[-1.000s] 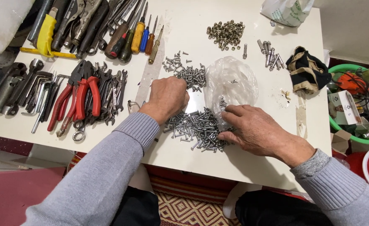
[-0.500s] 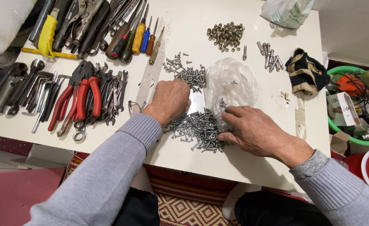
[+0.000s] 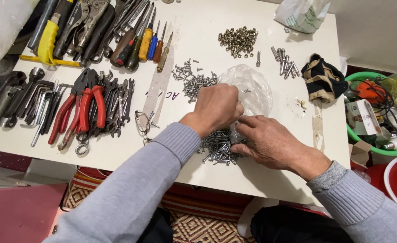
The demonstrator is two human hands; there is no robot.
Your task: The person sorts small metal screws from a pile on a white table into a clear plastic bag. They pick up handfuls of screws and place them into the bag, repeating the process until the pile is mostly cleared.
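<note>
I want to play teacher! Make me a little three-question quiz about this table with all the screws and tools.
1. True or false: the left hand is holding a screwdriver.
2. What lies under the right hand?
A. a pile of screws
B. red-handled pliers
C. a dark cloth
3. Fill in: the clear plastic bag lies between the hands and the small heap of ____ near the far edge.

Key
1. False. It is bunched at the edge of the clear plastic bag; the screwdrivers lie untouched at the far left.
2. A, the pile of screws at the near edge of the white table.
3. nuts.
</note>
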